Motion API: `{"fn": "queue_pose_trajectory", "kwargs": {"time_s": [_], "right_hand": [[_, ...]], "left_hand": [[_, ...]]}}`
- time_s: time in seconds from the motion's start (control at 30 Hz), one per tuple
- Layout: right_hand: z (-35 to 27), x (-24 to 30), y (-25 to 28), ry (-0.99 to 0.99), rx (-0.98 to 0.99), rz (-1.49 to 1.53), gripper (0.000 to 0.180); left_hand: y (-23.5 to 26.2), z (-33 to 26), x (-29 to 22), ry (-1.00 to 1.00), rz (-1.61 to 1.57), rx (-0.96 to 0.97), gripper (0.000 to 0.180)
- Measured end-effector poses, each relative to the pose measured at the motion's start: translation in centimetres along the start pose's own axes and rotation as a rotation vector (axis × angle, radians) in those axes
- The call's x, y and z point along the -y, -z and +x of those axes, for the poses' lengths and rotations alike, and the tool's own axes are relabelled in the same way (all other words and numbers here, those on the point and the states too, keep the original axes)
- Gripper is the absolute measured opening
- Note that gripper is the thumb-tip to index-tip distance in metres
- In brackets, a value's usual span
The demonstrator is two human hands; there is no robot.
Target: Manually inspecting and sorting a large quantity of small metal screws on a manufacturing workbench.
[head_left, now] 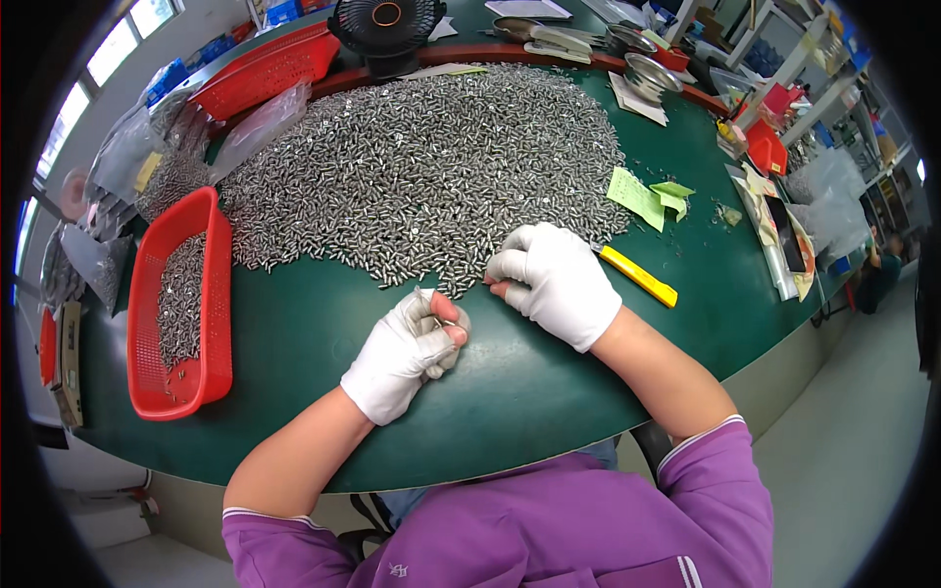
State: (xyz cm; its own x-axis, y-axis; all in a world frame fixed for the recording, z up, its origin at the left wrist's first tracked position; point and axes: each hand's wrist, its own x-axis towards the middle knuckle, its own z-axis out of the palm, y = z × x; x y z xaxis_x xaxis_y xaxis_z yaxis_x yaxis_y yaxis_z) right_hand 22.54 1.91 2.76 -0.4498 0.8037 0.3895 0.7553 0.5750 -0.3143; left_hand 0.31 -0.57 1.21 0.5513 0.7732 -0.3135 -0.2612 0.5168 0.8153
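A wide heap of small silvery metal pins covers the far part of the green table. My left hand, in a white glove with bare fingertips, is just in front of the heap's near edge. Its fingers are curled closed, and a small metal piece shows between thumb and fingers. My right hand, gloved the same way, rests at the near right edge of the heap with thumb and fingers drawn together. Whatever its fingertips pinch, if anything, is too small to make out.
To the left stands a red basket partly filled with pins. A yellow cutter knife lies beside my right hand, near green paper slips. Behind the heap are a black fan and another red basket. A phone lies far right.
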Motion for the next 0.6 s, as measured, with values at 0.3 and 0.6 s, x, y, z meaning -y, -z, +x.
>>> {"fn": "queue_pose_trajectory", "kwargs": {"time_s": [0.3,0.6], "right_hand": [[0.1,0.7,-1.1,0.001,0.032,0.139,0.012],[-0.1,2.5,-0.6,-0.099,0.091,0.634,0.015]], "left_hand": [[0.7,0.2,-0.2,0.049,-0.141,0.06,0.02],[0.6,0.1,0.2,0.048,-0.081,0.012,0.014]]}}
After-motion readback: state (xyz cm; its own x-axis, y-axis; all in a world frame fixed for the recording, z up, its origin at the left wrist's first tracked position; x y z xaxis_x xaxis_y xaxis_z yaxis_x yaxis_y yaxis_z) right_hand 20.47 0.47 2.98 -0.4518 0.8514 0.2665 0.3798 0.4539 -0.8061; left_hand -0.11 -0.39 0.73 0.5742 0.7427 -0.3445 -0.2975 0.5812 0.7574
